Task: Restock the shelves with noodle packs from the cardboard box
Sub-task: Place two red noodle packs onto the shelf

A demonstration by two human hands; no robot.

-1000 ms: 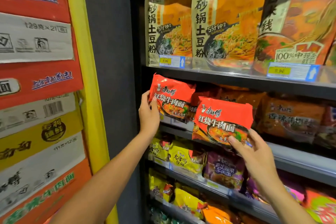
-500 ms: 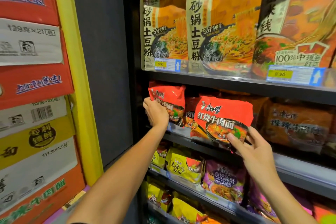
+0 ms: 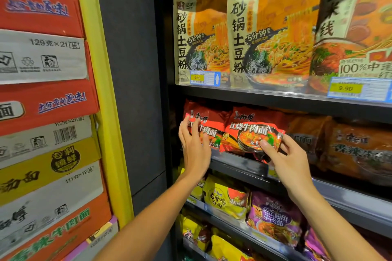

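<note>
The right hand (image 3: 285,160) pinches a red plastic noodle pack with a printed bowl of soup (image 3: 253,133) at its lower right corner; the thumb lies on the front face and the other fingers are curled behind the pack. The pack is up and to the left of this hand, at the front edge of the dark middle shelf (image 3: 244,163). Its long axis goes left to right and is tilted, with the right end a little lower. The printed face looks toward the camera and the top seam points up and back into the shelf.

The left hand (image 3: 194,147) is open, with straight and slightly spread fingers, and it holds nothing. Its fingertips lie against the front of a second red noodle pack (image 3: 206,121), which is in the left corner of the same shelf, just beside the first pack. This pack is behind and above the hand, with its face to the front.

On the upper shelf stand tall beige and orange noodle bags (image 3: 269,34) behind blue and yellow price labels (image 3: 204,78). Yellow packs (image 3: 226,199) and purple packs (image 3: 273,216) lie on the lower shelves. At the far left, past a yellow post (image 3: 101,91), is a stack of red, white and yellow cardboard boxes (image 3: 42,112).
</note>
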